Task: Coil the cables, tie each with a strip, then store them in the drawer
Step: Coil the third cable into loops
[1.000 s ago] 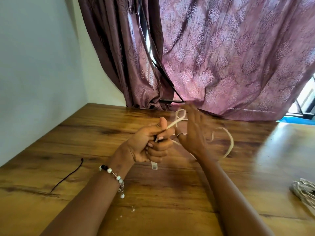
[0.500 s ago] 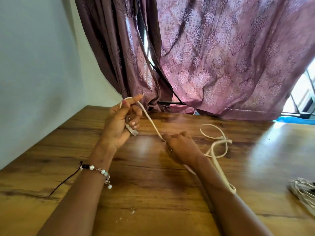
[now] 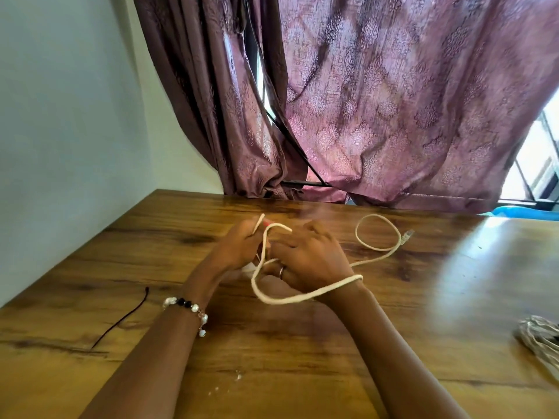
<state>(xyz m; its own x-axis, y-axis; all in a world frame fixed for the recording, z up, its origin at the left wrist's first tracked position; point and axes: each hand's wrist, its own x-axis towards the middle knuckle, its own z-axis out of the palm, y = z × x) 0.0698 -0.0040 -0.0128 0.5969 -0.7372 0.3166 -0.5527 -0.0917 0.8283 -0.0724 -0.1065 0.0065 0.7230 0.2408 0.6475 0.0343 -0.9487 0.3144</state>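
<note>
A cream network cable [image 3: 378, 258] lies partly on the wooden table [image 3: 423, 297], its far end with a clear plug [image 3: 406, 236] curled in a loop at the right. My left hand [image 3: 239, 249] grips the near part of the cable, one end sticking up past its fingers. My right hand [image 3: 311, 258] sits close beside it, fingers curled on the cable. A loop of cable hangs from both hands and drapes over my right wrist.
A thin black strip [image 3: 121, 320] lies on the table at the left. A bundle of pale cable [image 3: 541, 340] sits at the right edge. A purple curtain [image 3: 393, 101] hangs behind the table; a wall stands on the left.
My left hand has come down and right to meet my right hand. The stretched cable between them has folded into a loop that now lies over my right wrist.
</note>
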